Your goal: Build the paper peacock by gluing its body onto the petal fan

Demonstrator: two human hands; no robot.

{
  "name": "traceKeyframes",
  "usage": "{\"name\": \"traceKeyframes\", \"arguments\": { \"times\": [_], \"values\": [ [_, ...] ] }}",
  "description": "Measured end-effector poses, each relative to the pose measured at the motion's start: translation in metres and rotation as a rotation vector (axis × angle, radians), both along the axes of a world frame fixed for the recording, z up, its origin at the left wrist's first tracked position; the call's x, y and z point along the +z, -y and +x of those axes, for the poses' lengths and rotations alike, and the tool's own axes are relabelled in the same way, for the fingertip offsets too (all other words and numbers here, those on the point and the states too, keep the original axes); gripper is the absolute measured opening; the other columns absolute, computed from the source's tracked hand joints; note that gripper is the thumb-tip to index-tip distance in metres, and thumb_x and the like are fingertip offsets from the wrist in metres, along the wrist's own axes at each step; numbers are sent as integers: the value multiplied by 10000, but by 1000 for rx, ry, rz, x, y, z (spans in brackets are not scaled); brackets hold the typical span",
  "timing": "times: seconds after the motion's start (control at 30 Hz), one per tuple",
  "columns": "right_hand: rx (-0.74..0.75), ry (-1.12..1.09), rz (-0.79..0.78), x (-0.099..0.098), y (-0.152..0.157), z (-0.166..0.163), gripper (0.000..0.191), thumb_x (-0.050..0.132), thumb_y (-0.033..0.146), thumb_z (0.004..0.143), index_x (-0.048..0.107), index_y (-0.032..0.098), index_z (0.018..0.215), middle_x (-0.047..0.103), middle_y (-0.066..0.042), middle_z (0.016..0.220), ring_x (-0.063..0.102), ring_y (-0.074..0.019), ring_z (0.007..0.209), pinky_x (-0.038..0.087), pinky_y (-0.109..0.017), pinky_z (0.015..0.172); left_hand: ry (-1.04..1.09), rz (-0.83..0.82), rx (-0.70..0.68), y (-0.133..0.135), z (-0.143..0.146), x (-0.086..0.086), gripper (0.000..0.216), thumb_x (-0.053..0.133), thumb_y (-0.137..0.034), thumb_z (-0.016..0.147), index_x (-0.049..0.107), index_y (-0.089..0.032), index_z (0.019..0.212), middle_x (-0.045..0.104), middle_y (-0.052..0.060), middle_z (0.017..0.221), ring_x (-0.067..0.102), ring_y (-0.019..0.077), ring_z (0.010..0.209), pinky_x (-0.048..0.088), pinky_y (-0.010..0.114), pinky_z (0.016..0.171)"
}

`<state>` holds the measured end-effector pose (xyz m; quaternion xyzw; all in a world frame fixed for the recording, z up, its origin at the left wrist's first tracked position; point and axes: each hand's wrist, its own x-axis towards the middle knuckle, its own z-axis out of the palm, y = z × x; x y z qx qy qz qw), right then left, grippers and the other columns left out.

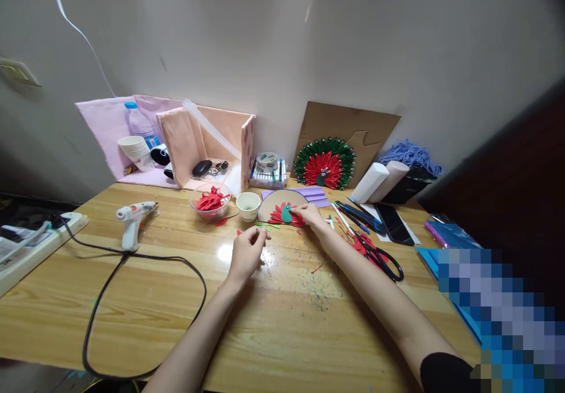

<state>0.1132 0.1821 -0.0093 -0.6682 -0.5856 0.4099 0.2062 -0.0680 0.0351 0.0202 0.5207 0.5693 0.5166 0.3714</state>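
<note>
A half-round cardboard piece [268, 206] lies in front of me, with red paper feathers [276, 213] fanned around a green bird cutout [286, 214]. My right hand [312, 217] reaches over its right side, fingers pressed together at the edge of the green cutout. What they hold, if anything, is too small to make out. Nearer to me, my left hand [247, 253] hovers over the table with thumb and fingertips pinched. Anything inside that pinch cannot be made out. Just behind it stands a paper cup [248, 205], and green strips [269, 226] lie close by.
A bowl of red paper strips [210, 203] and a glue gun [133, 222] with a looping black cord stand left. Black scissors [380, 257], pens [359, 216] and a phone [394, 224] lie right. Behind leans a cardboard with a finished-looking red-green peacock [324, 166].
</note>
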Motion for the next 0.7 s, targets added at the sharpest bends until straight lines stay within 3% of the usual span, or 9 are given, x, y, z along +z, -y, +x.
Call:
{"name": "traceKeyframes", "arguments": {
  "times": [0.23,0.4,0.53,0.7],
  "values": [
    [-35,-47,26,5,3,-1,318,557,322,879,555,154,1150,568,-73,1181,590,-211,987,517,-393,808,0,6,12,0,0,1,333,511,-435,813,606,-169,638,545,-11,581,497,129,573,353,221,559],
    [-1,-199,132,25,24,-1,298,657,377,750,704,89,809,699,-89,857,632,-231,860,476,-321,751,-26,-47,4,-1,1,-5,325,515,-449,815,671,-166,782,616,32,708,563,156,648,425,238,582],
    [117,-333,171,43,56,-8,323,680,428,653,734,118,724,721,-78,767,646,-218,796,458,-304,736,75,-53,-65,-3,6,-11,370,542,-477,802,674,-159,938,675,86,895,619,195,808,483,275,692],
    [197,-376,205,47,83,-20,260,683,405,627,723,152,665,720,-61,737,643,-214,778,453,-311,758,248,-111,-147,-4,10,-13,368,600,-491,753,642,-126,768,653,46,728,628,164,664,501,271,645]
  ]
}}
